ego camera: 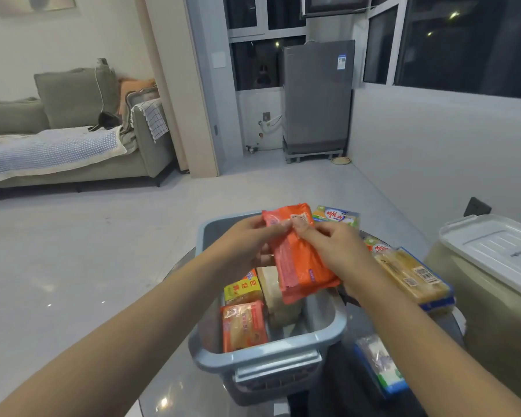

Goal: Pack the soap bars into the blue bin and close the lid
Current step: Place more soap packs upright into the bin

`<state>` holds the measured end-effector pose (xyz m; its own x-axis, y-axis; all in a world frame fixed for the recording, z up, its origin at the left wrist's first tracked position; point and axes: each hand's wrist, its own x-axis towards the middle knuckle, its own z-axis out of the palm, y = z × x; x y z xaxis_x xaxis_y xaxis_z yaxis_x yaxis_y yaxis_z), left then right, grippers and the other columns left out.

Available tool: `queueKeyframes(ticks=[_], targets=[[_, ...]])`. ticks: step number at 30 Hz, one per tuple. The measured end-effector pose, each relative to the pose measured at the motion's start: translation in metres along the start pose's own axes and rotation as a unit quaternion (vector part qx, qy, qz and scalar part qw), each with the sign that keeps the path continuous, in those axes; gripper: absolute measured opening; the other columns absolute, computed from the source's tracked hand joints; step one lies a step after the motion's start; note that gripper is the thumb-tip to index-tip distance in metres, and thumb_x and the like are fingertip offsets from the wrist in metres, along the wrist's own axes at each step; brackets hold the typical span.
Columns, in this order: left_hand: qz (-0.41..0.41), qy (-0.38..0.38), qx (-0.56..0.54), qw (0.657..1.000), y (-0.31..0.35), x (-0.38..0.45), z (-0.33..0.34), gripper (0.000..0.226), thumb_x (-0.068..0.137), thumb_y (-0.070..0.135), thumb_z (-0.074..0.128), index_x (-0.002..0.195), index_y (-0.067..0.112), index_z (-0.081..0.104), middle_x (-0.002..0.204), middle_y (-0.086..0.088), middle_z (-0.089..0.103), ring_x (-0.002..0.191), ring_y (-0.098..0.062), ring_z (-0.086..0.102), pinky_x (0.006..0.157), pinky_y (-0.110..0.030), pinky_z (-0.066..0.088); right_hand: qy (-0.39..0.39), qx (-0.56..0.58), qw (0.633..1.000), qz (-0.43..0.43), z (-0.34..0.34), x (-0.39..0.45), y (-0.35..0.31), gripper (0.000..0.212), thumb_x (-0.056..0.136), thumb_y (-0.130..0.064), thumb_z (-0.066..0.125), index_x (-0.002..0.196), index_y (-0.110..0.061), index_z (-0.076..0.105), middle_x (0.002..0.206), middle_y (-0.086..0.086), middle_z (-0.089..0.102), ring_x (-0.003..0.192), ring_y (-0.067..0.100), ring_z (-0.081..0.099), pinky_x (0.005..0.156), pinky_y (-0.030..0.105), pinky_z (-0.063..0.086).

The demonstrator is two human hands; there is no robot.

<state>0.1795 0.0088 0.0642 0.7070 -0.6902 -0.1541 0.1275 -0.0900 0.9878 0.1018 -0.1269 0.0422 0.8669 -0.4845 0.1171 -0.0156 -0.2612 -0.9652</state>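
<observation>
The blue bin point(271, 350) stands open on a round glass table in front of me. Inside lie an orange-wrapped soap bar point(243, 326), a yellow-wrapped one point(242, 288) and a pale one point(278, 299). Above the bin I hold an orange soap pack point(298, 260) with both hands: my left hand point(247, 239) grips its upper left edge, my right hand point(333, 248) its upper right side. More soap lies on the table to the right: a long yellow pack point(412, 275), a green and white pack point(336, 216) behind the bin, and a blue-edged pack point(379, 365) near me.
A beige box with a white lid point(494, 248) stands at the right of the glass table point(163, 395). Beyond lie grey floor, a sofa point(73, 139) at the left and a grey appliance point(318, 97) by the windows.
</observation>
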Motion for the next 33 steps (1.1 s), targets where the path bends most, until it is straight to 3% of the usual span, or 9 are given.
queueKeyframes(ticks=[3,6,10,13,16,20,24,28,33], targets=[[-0.055,0.083,-0.017,0.995,-0.004,0.005,-0.011,0.029,0.087,0.024,0.062,0.110,0.006,0.057,0.093,-0.010,0.070,0.076,-0.020,0.070,0.061,-0.030,0.058,0.009,-0.039,0.998,-0.043,0.008,0.002,0.004,0.044,0.082,-0.041,0.063,0.117,-0.014,0.064,0.103,0.002,0.069,0.091,0.013,0.065,0.076,0.024,0.052],[-0.098,0.136,-0.049,0.985,-0.008,0.012,-0.018,0.028,0.087,0.024,0.064,0.102,0.002,0.056,0.090,-0.013,0.066,0.077,-0.023,0.064,0.064,-0.033,0.055,0.009,-0.074,0.994,-0.084,0.012,0.000,0.008,0.037,0.083,-0.028,0.065,0.118,-0.016,0.063,0.103,-0.002,0.067,0.088,0.006,0.061,0.071,0.012,0.046],[-0.125,0.175,-0.002,0.977,-0.018,0.026,-0.027,0.023,0.087,0.021,0.064,0.096,0.000,0.059,0.083,-0.013,0.066,0.072,-0.024,0.064,0.062,-0.035,0.053,-0.010,-0.166,0.980,-0.106,0.016,-0.001,0.016,0.037,0.083,-0.026,0.062,0.120,-0.024,0.061,0.117,0.000,0.058,0.113,0.017,0.046,0.093,0.032,0.039],[-0.174,0.199,0.017,0.964,-0.030,0.033,-0.029,0.032,0.085,0.020,0.066,0.107,-0.002,0.056,0.093,-0.016,0.068,0.083,-0.029,0.067,0.077,-0.042,0.055,-0.050,-0.184,0.978,-0.084,0.015,0.001,0.020,0.036,0.084,-0.029,0.059,0.120,-0.029,0.059,0.122,-0.002,0.051,0.121,0.016,0.033,0.090,0.029,0.028],[-0.194,0.192,0.012,0.962,-0.035,0.041,-0.025,0.026,0.085,0.017,0.067,0.102,0.000,0.057,0.089,-0.013,0.069,0.077,-0.026,0.067,0.063,-0.038,0.055,-0.045,-0.157,0.984,-0.074,0.016,0.002,0.023,0.029,0.085,-0.028,0.059,0.114,-0.029,0.061,0.121,-0.001,0.051,0.121,0.016,0.036,0.088,0.027,0.032],[-0.210,0.214,0.040,0.953,-0.035,0.056,-0.012,0.030,0.084,0.021,0.068,0.103,0.001,0.057,0.088,-0.012,0.068,0.073,-0.026,0.066,0.071,-0.041,0.052,-0.020,-0.099,0.993,-0.057,0.012,0.004,0.027,0.023,0.086,-0.019,0.057,0.106,-0.026,0.065,0.116,-0.001,0.052,0.114,0.014,0.047,0.074,0.019,0.038],[-0.177,0.285,0.108,0.936,-0.043,0.069,-0.007,0.046,0.079,0.028,0.073,0.108,-0.006,0.061,0.107,-0.022,0.067,0.091,-0.036,0.067,0.083,-0.043,0.055,-0.031,-0.132,0.987,-0.090,0.012,0.002,0.031,0.029,0.087,-0.005,0.051,0.108,-0.021,0.064,0.110,-0.005,0.046,0.111,0.009,0.043,0.073,0.004,0.031],[-0.169,0.297,0.225,0.913,-0.047,0.069,-0.008,0.049,0.076,0.043,0.073,0.091,-0.002,0.061,0.088,-0.017,0.067,0.079,-0.033,0.066,0.073,-0.038,0.055,-0.041,-0.150,0.983,-0.100,0.011,0.003,0.032,0.034,0.088,0.000,0.047,0.112,-0.019,0.062,0.118,-0.001,0.048,0.116,0.010,0.041,0.079,0.008,0.028],[-0.183,0.282,0.214,0.917,-0.047,0.061,-0.014,0.049,0.076,0.043,0.073,0.091,-0.002,0.063,0.072,-0.011,0.067,0.052,-0.021,0.063,0.043,-0.025,0.046,-0.045,-0.091,0.992,-0.072,0.008,-0.003,0.031,0.030,0.091,-0.011,0.050,0.115,-0.025,0.060,0.123,-0.003,0.054,0.115,0.011,0.047,0.080,0.017,0.042]])
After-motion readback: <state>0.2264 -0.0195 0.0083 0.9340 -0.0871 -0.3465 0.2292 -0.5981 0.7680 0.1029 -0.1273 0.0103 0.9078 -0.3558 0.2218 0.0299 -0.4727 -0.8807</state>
